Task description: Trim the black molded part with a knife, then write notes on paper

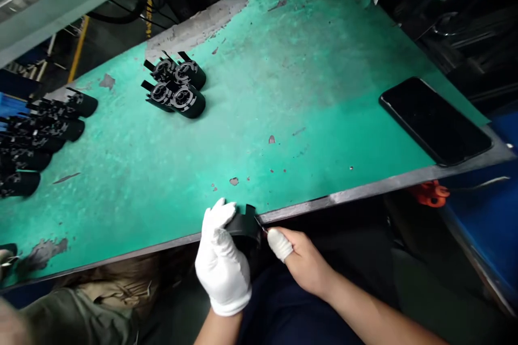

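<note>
Green bench | left hand curls round black cylinder | right hand, just right of it, pinches thin tool angled toward cylinder

Black cylindrical plastic part looked matt, smooth. White cloth glove was matt, softly creased. Green coated tabletop had smooth, faint sheen, roughened and grey where worn. Black rectangular phone looked smooth, glossy, glass-fronted.

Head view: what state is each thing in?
Green tabletop: worn away in patches.
Black rectangular phone: flat, screen dark.
Four black cylinders: clustered.
Far-left black cylinders: closely packed.
Black curved part: held at tabletop's edge.
White-gloved left hand: holding it.
Right hand, thumb covered: pinching a thin item.
</note>
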`<move>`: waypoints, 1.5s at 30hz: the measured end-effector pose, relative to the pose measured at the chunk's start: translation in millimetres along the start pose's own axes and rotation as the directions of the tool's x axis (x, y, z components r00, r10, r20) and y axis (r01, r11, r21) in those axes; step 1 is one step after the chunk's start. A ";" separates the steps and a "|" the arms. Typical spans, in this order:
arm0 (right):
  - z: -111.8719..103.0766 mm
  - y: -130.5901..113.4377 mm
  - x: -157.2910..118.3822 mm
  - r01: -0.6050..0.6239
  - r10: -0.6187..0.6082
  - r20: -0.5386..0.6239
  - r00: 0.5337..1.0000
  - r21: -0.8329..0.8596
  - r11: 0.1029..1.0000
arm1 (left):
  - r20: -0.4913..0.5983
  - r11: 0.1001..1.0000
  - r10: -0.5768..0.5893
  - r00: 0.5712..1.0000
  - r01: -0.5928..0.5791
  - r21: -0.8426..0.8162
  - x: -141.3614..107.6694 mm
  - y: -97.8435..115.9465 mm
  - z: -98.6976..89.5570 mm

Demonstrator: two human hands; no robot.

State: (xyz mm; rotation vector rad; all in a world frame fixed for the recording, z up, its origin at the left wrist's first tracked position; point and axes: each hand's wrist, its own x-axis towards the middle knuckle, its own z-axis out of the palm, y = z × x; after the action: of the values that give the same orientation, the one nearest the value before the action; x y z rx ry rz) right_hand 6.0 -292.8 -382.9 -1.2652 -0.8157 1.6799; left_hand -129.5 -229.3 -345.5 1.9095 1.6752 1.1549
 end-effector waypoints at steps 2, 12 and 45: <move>1.3 1.3 1.7 -0.005 0.005 0.004 1.000 0.021 1.000 | -0.023 1.000 -0.011 1.000 0.012 0.018 1.6 4.8 3.6; 0.8 -1.7 5.5 -0.012 0.012 -0.032 0.999 -0.007 1.000 | -0.148 0.996 -0.085 0.985 0.081 -0.034 2.6 12.0 18.5; 53.1 -40.0 -0.2 0.073 -0.169 0.220 0.961 0.388 0.919 | 0.399 0.956 0.052 0.915 0.069 -0.284 -7.5 21.6 -89.7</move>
State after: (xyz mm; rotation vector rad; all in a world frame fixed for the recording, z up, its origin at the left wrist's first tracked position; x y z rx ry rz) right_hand -35.2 -276.5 -333.4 -0.7342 -0.6583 1.8098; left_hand -183.0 -263.6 -278.1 1.7965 1.2158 0.8689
